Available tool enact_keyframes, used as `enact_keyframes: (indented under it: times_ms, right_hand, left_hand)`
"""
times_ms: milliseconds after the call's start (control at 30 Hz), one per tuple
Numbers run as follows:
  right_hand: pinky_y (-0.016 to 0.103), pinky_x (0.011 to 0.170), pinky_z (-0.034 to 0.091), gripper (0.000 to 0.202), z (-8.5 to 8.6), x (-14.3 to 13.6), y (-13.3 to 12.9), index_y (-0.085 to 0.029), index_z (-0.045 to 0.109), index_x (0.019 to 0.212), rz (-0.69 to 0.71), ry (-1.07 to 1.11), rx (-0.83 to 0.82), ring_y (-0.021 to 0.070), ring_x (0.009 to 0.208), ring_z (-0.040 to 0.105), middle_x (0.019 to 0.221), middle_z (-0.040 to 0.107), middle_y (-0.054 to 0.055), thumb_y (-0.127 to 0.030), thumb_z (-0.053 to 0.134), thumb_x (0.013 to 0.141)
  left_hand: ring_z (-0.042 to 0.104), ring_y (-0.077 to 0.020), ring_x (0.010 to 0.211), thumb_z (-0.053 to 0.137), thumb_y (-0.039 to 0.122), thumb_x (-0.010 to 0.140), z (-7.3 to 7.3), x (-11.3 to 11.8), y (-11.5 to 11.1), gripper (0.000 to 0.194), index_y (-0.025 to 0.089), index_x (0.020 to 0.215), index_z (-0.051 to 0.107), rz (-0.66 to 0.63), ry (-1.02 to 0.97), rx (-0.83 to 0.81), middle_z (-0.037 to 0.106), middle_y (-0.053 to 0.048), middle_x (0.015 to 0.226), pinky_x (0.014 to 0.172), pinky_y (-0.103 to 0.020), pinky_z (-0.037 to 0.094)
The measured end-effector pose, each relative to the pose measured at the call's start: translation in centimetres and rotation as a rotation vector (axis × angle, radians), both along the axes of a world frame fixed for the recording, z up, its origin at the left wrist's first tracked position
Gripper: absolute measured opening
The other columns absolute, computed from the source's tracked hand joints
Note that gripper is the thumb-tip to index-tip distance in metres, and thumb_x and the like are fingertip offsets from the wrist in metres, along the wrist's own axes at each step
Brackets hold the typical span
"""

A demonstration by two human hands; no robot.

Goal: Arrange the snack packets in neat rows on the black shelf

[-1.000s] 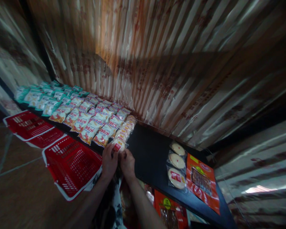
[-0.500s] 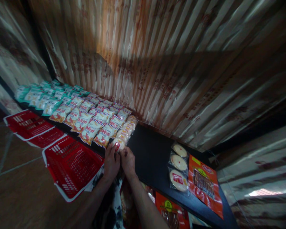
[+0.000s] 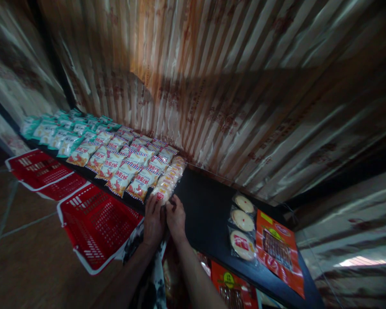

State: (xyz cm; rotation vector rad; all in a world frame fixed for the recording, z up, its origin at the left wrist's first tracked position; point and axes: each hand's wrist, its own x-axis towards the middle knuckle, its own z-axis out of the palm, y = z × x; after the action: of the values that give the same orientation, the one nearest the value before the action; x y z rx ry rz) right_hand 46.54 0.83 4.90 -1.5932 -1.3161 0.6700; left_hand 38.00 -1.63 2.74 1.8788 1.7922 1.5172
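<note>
A row of round pastries in clear wrappers [image 3: 169, 178] runs from the shelf's front edge toward the back wall. The front pastry [image 3: 160, 196] carries a red and white label. My left hand [image 3: 153, 219] grips its left and near side with curled fingers. On the right of the same pastry, my right hand [image 3: 176, 218] pinches the near corner of its wrapper, thumb and fingers drawn together. White snack bags with striped tops [image 3: 118, 174] lie in rows just left of the pastries.
Teal snack bags [image 3: 69, 143] fill the shelf's far left. Flat round wrapped pastries [image 3: 242, 244] and an orange sausage packet [image 3: 278, 249] lie right on the black shelf [image 3: 206, 214]. Red baskets [image 3: 96, 221] stand below at left. Another orange packet [image 3: 230, 285] is under the shelf edge.
Both hands stay at the front pastry and have shifted slightly to the right. The right hand's fingers have moved a little up along the wrapper. The shelf goods look unchanged.
</note>
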Motion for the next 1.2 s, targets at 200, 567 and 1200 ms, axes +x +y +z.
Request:
enact_keyframes:
  times_ms: [200, 567, 1200]
  right_hand:
    - [0.030, 0.081, 0.047, 0.043, -0.13, -0.03, 0.73, -0.012, 0.059, 0.116, 0.061, -0.008, -0.012, 0.0188, 0.088, 0.061, 0.107, 0.063, 0.014, -0.030, 0.048, 0.078]
    - [0.028, 0.079, 0.048, 0.039, -0.29, -0.26, 0.81, -0.013, 0.061, 0.113, 0.063, -0.071, 0.022, 0.0167, 0.084, 0.061, 0.104, 0.062, 0.013, -0.024, 0.048, 0.078]
    - [0.031, 0.083, 0.048, 0.036, -0.33, -0.16, 0.37, -0.011, 0.063, 0.107, 0.093, -0.069, 0.038, 0.0186, 0.086, 0.062, 0.096, 0.064, 0.012, -0.019, 0.047, 0.076]
  left_hand:
    - [0.036, -0.0234, 0.129, 0.042, 0.019, 0.087, -0.11, -0.12, 0.11, 0.033, 0.017, 0.118, 0.053, 0.013, -0.019, -0.017, 0.047, -0.012, 0.131, 0.105, -0.047, 0.036]
    - [0.038, -0.0246, 0.127, 0.041, 0.019, 0.088, -0.28, -0.27, 0.61, 0.031, 0.015, 0.115, 0.055, 0.032, -0.007, 0.002, 0.048, -0.014, 0.129, 0.104, -0.049, 0.037]
    - [0.035, -0.0229, 0.130, 0.039, 0.017, 0.088, -0.08, -0.12, 0.32, 0.037, 0.016, 0.123, 0.048, 0.001, -0.015, 0.011, 0.047, -0.012, 0.131, 0.105, -0.047, 0.035]
